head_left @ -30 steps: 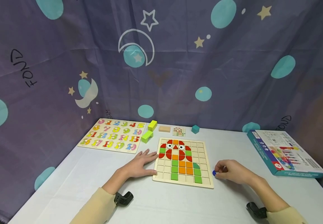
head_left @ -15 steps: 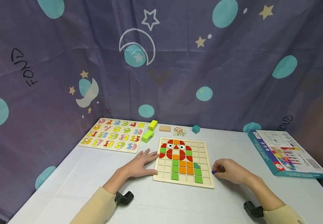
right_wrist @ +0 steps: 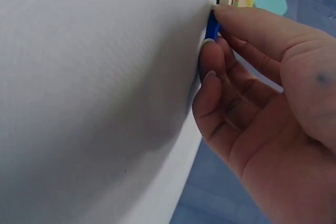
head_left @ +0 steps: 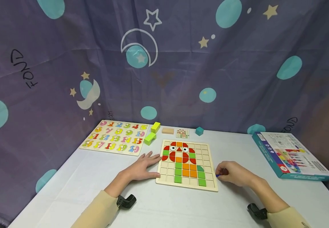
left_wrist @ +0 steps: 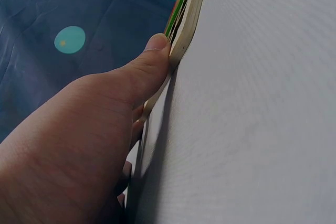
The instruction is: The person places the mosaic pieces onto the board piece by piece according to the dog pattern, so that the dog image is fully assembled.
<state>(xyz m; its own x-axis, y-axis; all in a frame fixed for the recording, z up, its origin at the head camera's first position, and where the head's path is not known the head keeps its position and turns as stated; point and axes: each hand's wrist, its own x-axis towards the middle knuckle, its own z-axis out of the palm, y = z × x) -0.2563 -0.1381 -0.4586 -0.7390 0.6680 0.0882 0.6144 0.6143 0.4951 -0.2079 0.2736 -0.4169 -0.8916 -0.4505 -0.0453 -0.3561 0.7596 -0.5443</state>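
Observation:
A wooden grid board [head_left: 168, 180] lies on the table, with red, orange and green tiles forming a figure with two eyes. Along its left edge rests my left hand [head_left: 141, 167], fingers extended; the thumb [left_wrist: 149, 72] touches the board's side in the left wrist view. Just beyond the opposite edge, my right hand [head_left: 235, 173] pinches a small blue piece [right_wrist: 211, 26] between thumb and fingertips, low over the white tabletop. Most of that piece is hidden by the fingers, so its full shape cannot be made out.
A number puzzle board [head_left: 113, 137] lies at the back left. Beside it are a yellow block [head_left: 155, 127], a lime arch block [head_left: 150, 138], a plain wooden block [head_left: 168, 131], a small pattern card [head_left: 182, 133] and a teal block [head_left: 199, 131]. A flat box [head_left: 292, 156] lies right.
My right hand has shifted slightly left toward the board's edge with the blue piece, which is now more covered by the fingers. The left hand stays in place.

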